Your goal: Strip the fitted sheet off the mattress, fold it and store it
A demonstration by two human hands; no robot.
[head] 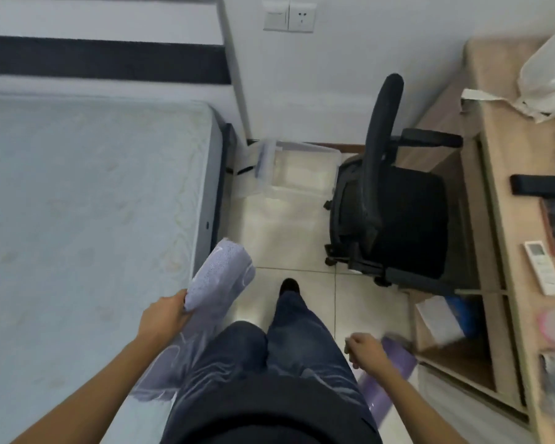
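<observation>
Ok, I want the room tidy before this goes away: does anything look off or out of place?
Only small things. The bare mattress shows faint yellowish marks across its top. The left hand grips the folded sheet, and loose see-through plastic hangs below it. Nothing looks spilled or broken.

In the fingers (179, 302) of the left hand (164, 317), the sheet (220, 277) is nubbly matt cloth; beyond them, glossy floor tiles (289, 245) and a clear plastic box (298, 174).

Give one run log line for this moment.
mattress: bare | left hand: holds folded sheet | right hand: curled | clear box: on floor ahead
</observation>
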